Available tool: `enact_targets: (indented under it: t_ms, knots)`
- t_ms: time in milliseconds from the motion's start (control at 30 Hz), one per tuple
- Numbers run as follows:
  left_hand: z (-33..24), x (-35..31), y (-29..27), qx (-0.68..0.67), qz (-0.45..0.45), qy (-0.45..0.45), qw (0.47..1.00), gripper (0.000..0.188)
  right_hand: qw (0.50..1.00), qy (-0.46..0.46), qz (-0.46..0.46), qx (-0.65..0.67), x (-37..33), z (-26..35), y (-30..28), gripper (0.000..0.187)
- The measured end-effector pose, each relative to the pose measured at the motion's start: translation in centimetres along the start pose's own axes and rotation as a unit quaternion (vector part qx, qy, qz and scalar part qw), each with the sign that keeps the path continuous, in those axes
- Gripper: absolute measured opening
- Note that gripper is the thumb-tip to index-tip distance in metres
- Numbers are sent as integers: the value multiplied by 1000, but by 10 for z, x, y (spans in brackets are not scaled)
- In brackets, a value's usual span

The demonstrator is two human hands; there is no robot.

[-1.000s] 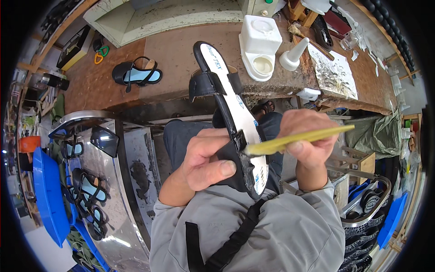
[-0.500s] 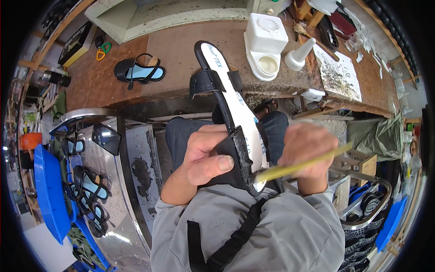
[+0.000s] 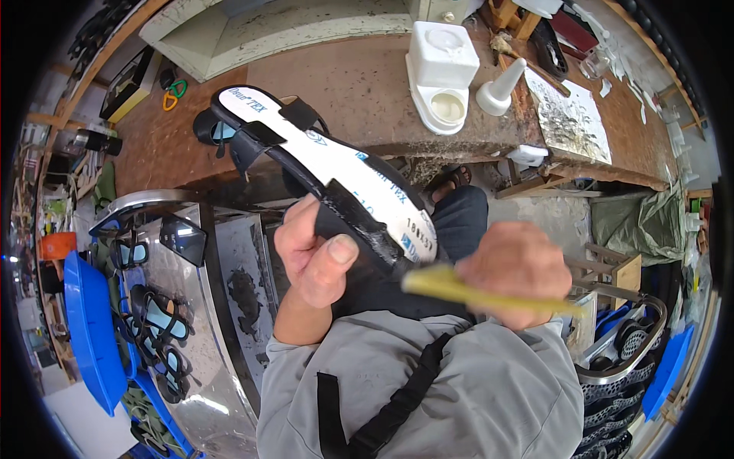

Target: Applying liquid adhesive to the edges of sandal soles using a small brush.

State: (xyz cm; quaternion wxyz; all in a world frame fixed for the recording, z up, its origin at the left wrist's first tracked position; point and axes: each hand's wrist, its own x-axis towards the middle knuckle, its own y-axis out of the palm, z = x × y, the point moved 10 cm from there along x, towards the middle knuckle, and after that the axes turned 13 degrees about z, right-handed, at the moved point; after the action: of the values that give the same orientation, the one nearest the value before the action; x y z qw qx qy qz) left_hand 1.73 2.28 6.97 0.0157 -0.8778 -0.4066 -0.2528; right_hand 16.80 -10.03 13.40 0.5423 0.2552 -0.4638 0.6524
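My left hand grips an unfinished sandal at its black side strap, thumb uppermost. The white insole board with blue print faces up, and black straps are folded over its edges. The toe points up and left over the bench; the other end lies near my lap. In my closed right hand is a brush with a flat yellow handle, smeared by motion. Its tip is at the sandal's near end, by the strap's glossy black edge; whether it touches I cannot tell. A sandal with a pale blue insole lies partly hidden behind the toe.
On the brown bench stand a white pot with an open cup and a white cone-shaped bottle. Several black sandals rest on the metal stand at left, beside a blue bin. A metal-rimmed rack stands at right.
The sandal has swung left, its toe now pointing up-left and over the sandal on the bench. My left hand has shifted left; the brush has moved slightly left with its handle angle changed.
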Motion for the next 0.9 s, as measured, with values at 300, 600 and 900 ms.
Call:
enact_targets:
  t_ms: [300, 600, 900]
  knots:
    - [18, 17, -10, -113, 61, -12, 992, 38, 916, 139, -134, 352, -21, -45, -14, 25]
    - [22, -1, 19, -473, 425, -80, 767, 35, 833, 433, -6, 345, -45, -165, -12, 34]
    - [0, 17, -114, 121, -79, 44, 989, 38, 742, 504, -143, 418, -97, -176, 5, 17]
